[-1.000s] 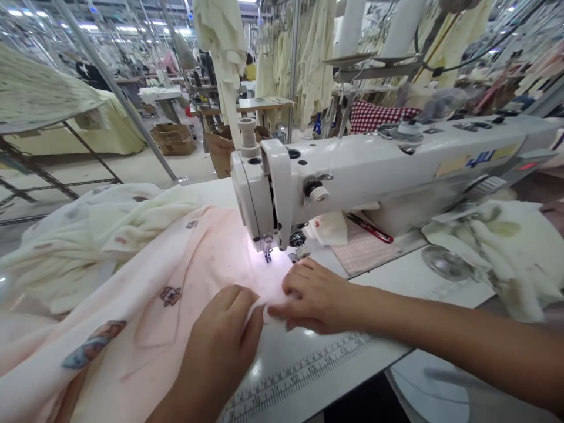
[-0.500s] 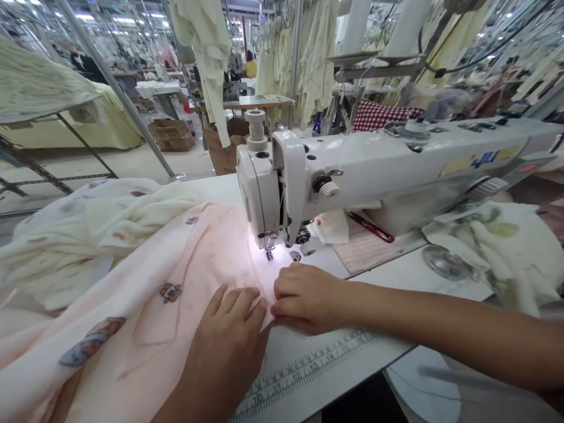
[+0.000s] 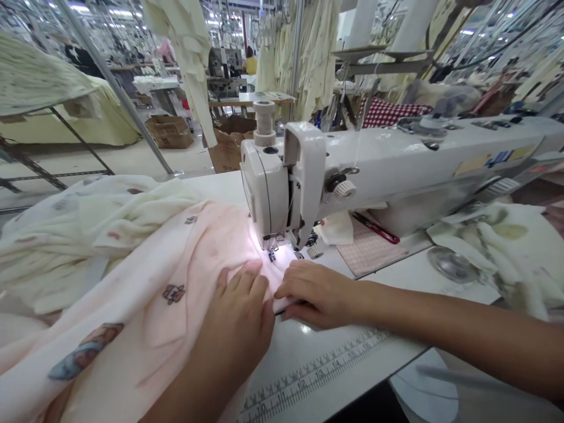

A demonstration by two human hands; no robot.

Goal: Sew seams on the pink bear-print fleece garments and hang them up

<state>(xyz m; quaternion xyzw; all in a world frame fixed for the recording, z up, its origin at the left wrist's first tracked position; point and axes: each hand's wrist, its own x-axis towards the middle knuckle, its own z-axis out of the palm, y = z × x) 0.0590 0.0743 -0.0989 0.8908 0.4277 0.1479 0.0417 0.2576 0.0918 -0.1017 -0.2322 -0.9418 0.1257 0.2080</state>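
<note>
Soft, printed pink fabric [image 3: 211, 244] lies left of and reaches the presser foot [image 3: 272, 256] of the sewing machine [image 3: 396, 161]. Left hand [image 3: 238, 314]: fingers extended, resting on the cloth. Right hand [image 3: 319, 294]: fingers pinching the fabric's near-right edge. The smooth white tabletop [image 3: 293, 346], marked with a ruler scale [image 3: 302, 385], extends to a straight near edge.

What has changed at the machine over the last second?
The left hand moved forward over the pink cloth, fingers now spread and nearer the presser foot; the cloth beside it has wrinkled more. The right hand stays by the cloth's edge, and the red tool lies where it was.
</note>
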